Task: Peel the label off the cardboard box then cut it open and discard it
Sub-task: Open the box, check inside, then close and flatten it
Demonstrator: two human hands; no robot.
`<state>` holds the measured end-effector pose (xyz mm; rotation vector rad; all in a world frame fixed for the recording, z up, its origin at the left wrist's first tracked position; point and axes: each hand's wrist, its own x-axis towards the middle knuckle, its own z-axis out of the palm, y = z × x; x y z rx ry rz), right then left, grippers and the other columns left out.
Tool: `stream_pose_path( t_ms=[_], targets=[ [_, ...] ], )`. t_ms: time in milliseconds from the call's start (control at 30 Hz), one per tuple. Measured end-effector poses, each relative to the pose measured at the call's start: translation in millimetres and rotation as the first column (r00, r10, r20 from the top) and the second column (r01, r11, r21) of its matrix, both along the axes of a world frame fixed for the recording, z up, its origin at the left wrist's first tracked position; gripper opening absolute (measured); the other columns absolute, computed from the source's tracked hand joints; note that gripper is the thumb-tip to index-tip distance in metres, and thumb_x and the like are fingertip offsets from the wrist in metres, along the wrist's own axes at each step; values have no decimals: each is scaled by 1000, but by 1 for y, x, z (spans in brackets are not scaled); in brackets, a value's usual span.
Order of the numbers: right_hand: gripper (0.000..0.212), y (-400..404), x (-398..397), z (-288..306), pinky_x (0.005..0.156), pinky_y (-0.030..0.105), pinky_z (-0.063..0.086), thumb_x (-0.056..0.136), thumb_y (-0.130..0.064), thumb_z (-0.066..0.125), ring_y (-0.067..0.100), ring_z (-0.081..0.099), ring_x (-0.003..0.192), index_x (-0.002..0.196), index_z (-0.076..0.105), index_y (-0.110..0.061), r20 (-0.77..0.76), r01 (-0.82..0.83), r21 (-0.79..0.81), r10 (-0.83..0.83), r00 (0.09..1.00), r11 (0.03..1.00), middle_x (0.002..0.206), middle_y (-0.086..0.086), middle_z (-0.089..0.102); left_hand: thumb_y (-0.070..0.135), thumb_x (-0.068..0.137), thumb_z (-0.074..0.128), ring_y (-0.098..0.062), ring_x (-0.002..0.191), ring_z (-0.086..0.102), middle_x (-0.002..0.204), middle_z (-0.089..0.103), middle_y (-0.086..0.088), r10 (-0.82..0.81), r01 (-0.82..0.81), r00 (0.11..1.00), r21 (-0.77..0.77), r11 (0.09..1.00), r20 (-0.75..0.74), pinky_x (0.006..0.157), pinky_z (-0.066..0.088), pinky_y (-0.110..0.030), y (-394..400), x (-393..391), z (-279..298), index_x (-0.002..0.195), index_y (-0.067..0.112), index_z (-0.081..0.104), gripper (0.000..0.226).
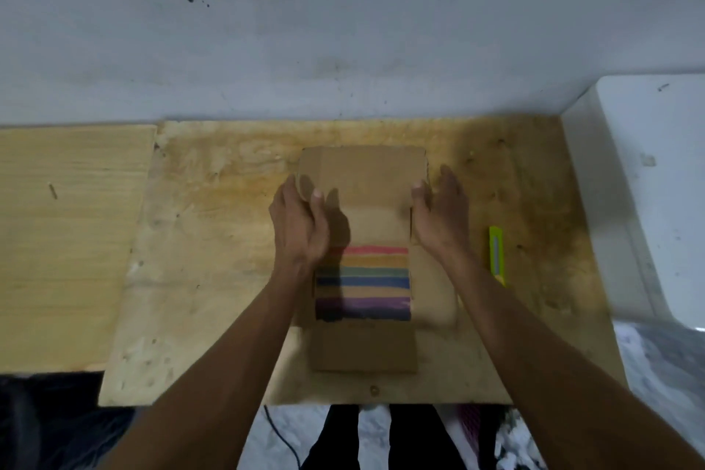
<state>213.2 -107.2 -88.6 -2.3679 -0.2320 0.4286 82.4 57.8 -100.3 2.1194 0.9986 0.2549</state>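
The cardboard box [362,179] lies flattened near the middle of a plywood board [213,225], its far end toward a pale wall [343,30], a block of coloured stripes [375,280] across its near half. A person's left hand [299,219] curls round the box's far left corner, thumb on top, while the right hand [442,208] holds the opposite edge, thumb pressed on the upper face and fingers wrapped round the side. No label can be made out on the bare cardboard; whether the striped panel is the label, or one has already come off, cannot be told. The step in hand looks like squaring up or turning the box, either to find a label edge or to ready it for cutting. The next move likely calls for one hand to pin the box and the other to reach the yellow-green utility knife [497,255], which lies untouched on the board just right of the right wrist. No bin for discarding is in view; a white block [648,183] stands at the right.
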Motion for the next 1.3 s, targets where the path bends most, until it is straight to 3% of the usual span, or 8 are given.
stream_pose_path(
  t_ms=[400, 600, 733, 833, 967, 1067, 1167, 1300],
  targets=[
    [52, 35, 37, 14, 89, 33, 40, 101, -52, 29, 15, 50, 111, 143, 41, -23, -426, 375, 308, -226, 876, 874, 135, -5, 49, 63, 93, 40, -35, 131, 50, 148, 44, -17, 238, -220, 971, -311, 925, 22, 105, 47, -53, 25, 57, 13, 152, 14, 28, 77],
    [66, 24, 26, 44, 84, 39, 53, 99, -61, 18, 22, 68, 101, 96, 73, -25, -554, 464, 461, -163, 816, 757, 98, -1, 74, 57, 94, 53, -1, 84, 59, 94, 62, 13, 305, -232, 938, -350, 907, 168, 68, 49, -21, 10, 41, 44, 127, 13, 54, 55],
    [77, 10, 16, 55, 82, 37, 53, 95, -69, 12, 21, 69, 96, 88, 75, -24, -585, 475, 476, -136, 799, 741, 96, 2, 76, 61, 90, 58, -6, 66, 50, 72, 54, 7, 310, -187, 918, -421, 888, 246, 64, 43, -17, 7, 21, 52, 88, 7, 58, 54],
    [82, -1, 7, 60, 70, 32, 42, 93, -70, 9, 17, 63, 88, 105, 72, -18, -617, 461, 495, -75, 783, 737, 101, 6, 70, 76, 78, 62, -15, 71, 54, 74, 58, -5, 316, -162, 912, -476, 864, 263, 70, 50, -39, 9, 5, 56, 92, -3, 63, 80],
    [74, -20, -4, 64, 67, 35, 32, 92, -72, 19, 21, 50, 84, 95, 63, -14, -664, 469, 519, -9, 748, 715, 97, 10, 56, 79, 71, 64, -15, 67, 51, 67, 55, -7, 255, -76, 918, -495, 866, 304, 69, 45, -30, 6, -17, 66, 82, -10, 59, 89],
    [69, -34, -13, 64, 75, 32, 40, 97, -63, 23, 20, 56, 77, 73, 58, -9, -681, 464, 548, 48, 731, 695, 80, 12, 59, 69, 76, 66, -20, 76, 60, 79, 66, -19, 165, 26, 930, -505, 863, 329, 79, 50, -32, 3, -35, 66, 84, -2, 70, 72],
    [73, -50, -24, 59, 85, 31, 41, 100, -57, 24, 28, 63, 100, 80, 62, 2, -640, 351, 542, 104, 761, 764, 105, 27, 67, 56, 77, 75, -21, 90, 69, 90, 73, -16, 69, 116, 940, -503, 856, 335, 90, 55, -37, 2, -55, 62, 86, 1, 72, 56],
    [62, -63, -43, 55, 96, 34, 36, 102, -49, 30, 18, 59, 107, 81, 71, -7, -591, 234, 493, 124, 797, 838, 108, 8, 71, 44, 68, 83, -6, 88, 69, 98, 76, -1, -61, 218, 950, -510, 832, 306, 75, 53, -19, -4, -71, 58, 97, 5, 76, 49]
  ],
)
